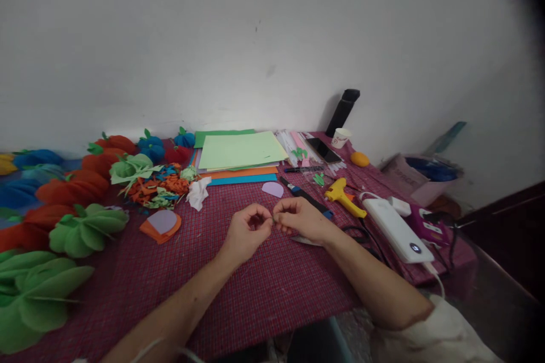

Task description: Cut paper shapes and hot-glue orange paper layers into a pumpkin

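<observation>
My left hand [248, 231] and my right hand [303, 219] meet over the middle of the table, thumbs and index fingers pinched together at the tips. Something tiny and dark seems to sit between them, too small to name. A pointed metal blade [305, 240] lies under my right hand, its other end hidden. Just beyond my fingers is a lilac paper piece with a rounded edge [273, 189]. To the left of my left hand, another lilac paper piece [162, 221] rests on orange paper [152, 232].
Paper pumpkins [72, 186] crowd the left side, beside a heap of paper scraps [159, 186]. Coloured sheets [242, 150] are stacked near the wall. On the right are a yellow glue gun [344, 197], a white power bank [395, 229], a purple power strip [430, 227], cables and a paper cup [341, 138].
</observation>
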Demonstrator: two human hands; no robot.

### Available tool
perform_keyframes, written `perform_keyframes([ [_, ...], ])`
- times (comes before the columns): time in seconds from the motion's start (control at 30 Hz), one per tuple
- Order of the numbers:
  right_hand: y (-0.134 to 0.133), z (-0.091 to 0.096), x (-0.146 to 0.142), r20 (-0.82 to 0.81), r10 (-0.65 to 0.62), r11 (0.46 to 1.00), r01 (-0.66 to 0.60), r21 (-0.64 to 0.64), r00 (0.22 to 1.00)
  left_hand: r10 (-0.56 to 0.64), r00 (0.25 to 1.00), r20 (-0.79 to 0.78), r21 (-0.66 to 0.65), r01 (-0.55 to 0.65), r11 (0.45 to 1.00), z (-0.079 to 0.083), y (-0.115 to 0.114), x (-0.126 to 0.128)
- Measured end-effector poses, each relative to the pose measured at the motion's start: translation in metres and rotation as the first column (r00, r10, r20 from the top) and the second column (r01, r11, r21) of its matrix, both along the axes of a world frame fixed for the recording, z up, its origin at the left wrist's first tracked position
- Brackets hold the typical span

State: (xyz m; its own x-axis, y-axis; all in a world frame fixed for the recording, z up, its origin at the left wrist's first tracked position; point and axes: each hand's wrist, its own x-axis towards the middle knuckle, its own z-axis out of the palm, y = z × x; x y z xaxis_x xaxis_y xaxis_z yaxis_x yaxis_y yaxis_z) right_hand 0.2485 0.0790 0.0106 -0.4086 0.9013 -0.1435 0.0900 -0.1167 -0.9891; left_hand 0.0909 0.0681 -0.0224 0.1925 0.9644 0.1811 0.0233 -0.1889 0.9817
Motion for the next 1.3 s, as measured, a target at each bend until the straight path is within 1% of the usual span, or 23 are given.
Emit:
perform_keyframes([
  [0.2,0.0003,0.002,-0.0014,-0.017,-0.016,0.998,0.015,-0.067,1.0,-0.038,0.997,0.073,-0.051,0.042,0.998,0.0032,-0.0015,0.0014],
  [0.4,0.0002,0.0007,-0.0009,-0.029,0.009,0.998,-0.011,-0.065,1.0,-0.053,0.995,0.084,-0.057,0.058,0.997,0.0045,-0.0008,0.0013],
  [0.67,0.0007,-0.0019,0.001,-0.007,0.018,1.0,-0.018,-0.022,1.0,-0.034,0.999,-0.006,0.01,0.034,0.999,0.0015,-0.0008,0.0001],
  [0.9,-0.0001,-0.0023,0.0011,-0.011,0.034,0.999,-0.035,-0.034,0.999,-0.042,0.999,-0.033,0.035,0.043,0.998,0.0028,-0.0022,-0.0007],
  [1.0,0.0009,-0.0028,0.0007,-0.025,0.034,0.998,-0.036,-0.054,0.999,-0.051,0.998,-0.031,0.049,0.052,0.997,0.0048,-0.0025,-0.001],
  [1.1,0.0013,-0.0029,-0.0008,-0.057,0.014,0.996,-0.019,-0.088,0.998,-0.038,0.998,-0.045,0.098,0.043,0.994,0.0059,-0.0018,-0.0015],
  [1.3,0.0013,-0.0035,-0.0046,-0.143,-0.03,0.986,0.006,-0.164,0.989,-0.014,0.998,-0.061,0.174,0.024,0.984,0.0036,-0.0003,-0.0027],
])
